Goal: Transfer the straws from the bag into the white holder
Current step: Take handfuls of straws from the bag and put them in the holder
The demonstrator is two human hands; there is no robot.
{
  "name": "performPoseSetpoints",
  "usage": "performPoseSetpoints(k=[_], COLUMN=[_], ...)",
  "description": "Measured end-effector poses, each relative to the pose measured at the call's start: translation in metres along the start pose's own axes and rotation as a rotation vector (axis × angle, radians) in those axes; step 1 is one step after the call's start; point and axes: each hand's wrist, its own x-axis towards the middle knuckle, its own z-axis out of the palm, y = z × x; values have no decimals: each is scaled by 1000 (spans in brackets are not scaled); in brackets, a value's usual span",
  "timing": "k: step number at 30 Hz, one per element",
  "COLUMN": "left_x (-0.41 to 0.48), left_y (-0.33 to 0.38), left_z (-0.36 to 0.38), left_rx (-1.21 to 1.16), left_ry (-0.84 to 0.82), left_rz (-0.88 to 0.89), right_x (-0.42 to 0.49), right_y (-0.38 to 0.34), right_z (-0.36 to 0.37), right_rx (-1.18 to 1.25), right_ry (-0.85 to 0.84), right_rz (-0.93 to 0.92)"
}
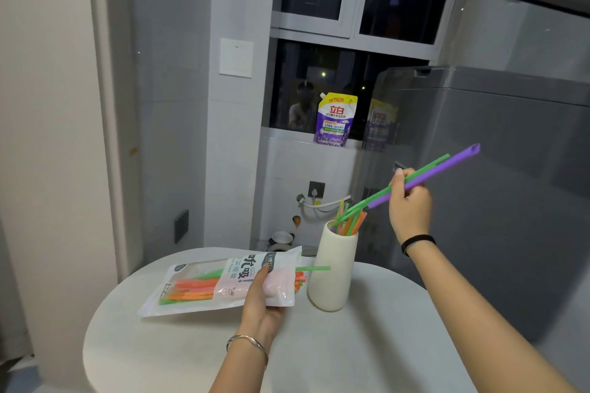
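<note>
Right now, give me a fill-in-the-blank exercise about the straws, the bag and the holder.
The white holder stands ____ on the round table.
The right hand pinches a green straw and a ____ one.
The left hand grips the straw bag, whose open end points toward the ____.
Missing words: upright; purple; holder.

A: On that purple pouch [336,120] on the sill [292,136]: red "立白" front and centre, "150克" up top!
B: And the straw bag [223,284] reads "吮吸!" in big black characters. The smaller print is too blurred.
</note>
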Motion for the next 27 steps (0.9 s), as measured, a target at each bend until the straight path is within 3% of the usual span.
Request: performPoseSetpoints(k=[6,18,22,27], left_x=[1,2,2,0], left_y=[0,-4,-5,-5], left_z=[0,4,5,4], left_rx=[-38,-41,-43,-17], left_ry=[35,81,102,32], left_rz=[7,19,14,11], right_x=[7,14,16,11], right_y=[3,22,23,22], right_z=[7,40,38,34], right_rx=[-174,-539,-523,-430], right_ry=[-60,-553,-524,-347], right_rz=[-70,25,21,-70])
